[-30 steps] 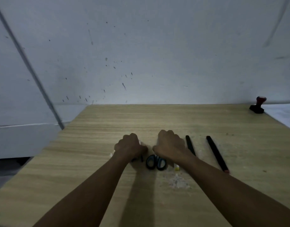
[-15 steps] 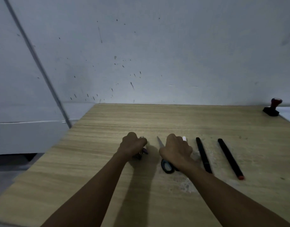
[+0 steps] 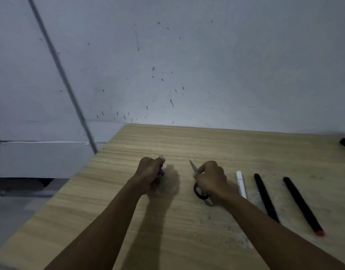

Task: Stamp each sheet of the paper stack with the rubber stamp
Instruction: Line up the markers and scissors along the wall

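table (image 3: 206, 141): matt wood-grain, scuffed | scissors (image 3: 200, 189): metal blade, black plastic handle | wall (image 3: 206, 55): matt, speckled

Your hands are now farther apart than a second ago: your left hand (image 3: 150, 172) sits left with a small purple-tipped object (image 3: 161, 171) in its grip, your right hand (image 3: 211, 179) has drawn the scissors (image 3: 199, 185) rightward. A white marker (image 3: 241, 184), covered before, lies exposed just right of your right hand.
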Demonstrator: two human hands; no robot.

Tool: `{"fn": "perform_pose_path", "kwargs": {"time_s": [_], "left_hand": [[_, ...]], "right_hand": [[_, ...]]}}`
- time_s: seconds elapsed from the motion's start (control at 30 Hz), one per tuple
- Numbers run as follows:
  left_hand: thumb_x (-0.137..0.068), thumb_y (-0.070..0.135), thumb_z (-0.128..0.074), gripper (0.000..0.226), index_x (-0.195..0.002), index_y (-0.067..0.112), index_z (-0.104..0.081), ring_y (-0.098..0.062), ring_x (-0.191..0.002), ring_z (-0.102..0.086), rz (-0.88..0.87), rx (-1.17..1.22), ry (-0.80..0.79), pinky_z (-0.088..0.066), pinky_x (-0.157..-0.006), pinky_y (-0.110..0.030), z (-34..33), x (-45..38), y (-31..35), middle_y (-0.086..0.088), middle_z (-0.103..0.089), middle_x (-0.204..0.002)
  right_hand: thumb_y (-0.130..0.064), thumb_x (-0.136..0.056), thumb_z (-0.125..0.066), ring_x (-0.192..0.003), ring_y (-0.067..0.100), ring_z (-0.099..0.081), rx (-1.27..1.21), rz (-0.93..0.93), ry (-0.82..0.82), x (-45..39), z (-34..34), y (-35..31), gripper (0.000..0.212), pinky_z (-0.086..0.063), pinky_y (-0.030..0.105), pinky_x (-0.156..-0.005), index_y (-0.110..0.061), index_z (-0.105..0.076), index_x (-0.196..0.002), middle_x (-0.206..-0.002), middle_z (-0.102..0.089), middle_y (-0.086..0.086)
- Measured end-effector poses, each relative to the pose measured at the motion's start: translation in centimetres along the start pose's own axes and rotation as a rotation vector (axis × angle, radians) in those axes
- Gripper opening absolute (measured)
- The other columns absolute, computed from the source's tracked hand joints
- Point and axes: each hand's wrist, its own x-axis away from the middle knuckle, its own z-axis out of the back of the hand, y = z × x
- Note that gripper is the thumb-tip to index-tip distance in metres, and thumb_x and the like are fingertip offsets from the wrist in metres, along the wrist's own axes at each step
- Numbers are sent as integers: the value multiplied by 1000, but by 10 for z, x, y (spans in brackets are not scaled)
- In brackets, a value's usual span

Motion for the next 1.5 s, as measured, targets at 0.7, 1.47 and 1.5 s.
{"fn": "perform_pose_path", "kwargs": {"time_s": [0.7, 1.47, 1.5], "left_hand": [[-92, 27, -51, 27, -81, 2, -55, -28, -79, -56, -219, -741, 256, -45, -69, -37, 86, -211, 19, -13, -59, -85], [-89, 37, -58, 42, -120, 9, -55, -27, -109, -52, -578, -910, 514, -47, -85, -41, 97, -290, 21, -13, -52, -119], [-89, 32, -59, 34, -115, 10, -59, -22, -101, -57, -661, -806, 503, -50, -80, -36, 96, -281, 24, -10, -58, -111]], "right_hand": [[-19, -81, -64, -79, 25, -62, 39, 163, -25, -140, -94, -123, 15, -45, 30, -63, -13, -51, -84, -87, -60, 4], [-21, -72, -75, -69, 22, -63, -152, 100, 12, -236, -149, -157, 20, -42, 26, -53, -12, -61, -83, -81, -64, 4], [-21, -72, -79, -65, 20, -65, -254, 56, -25, -239, -145, -158, 24, -45, 24, -48, -10, -62, -83, -80, -67, 5]]}}
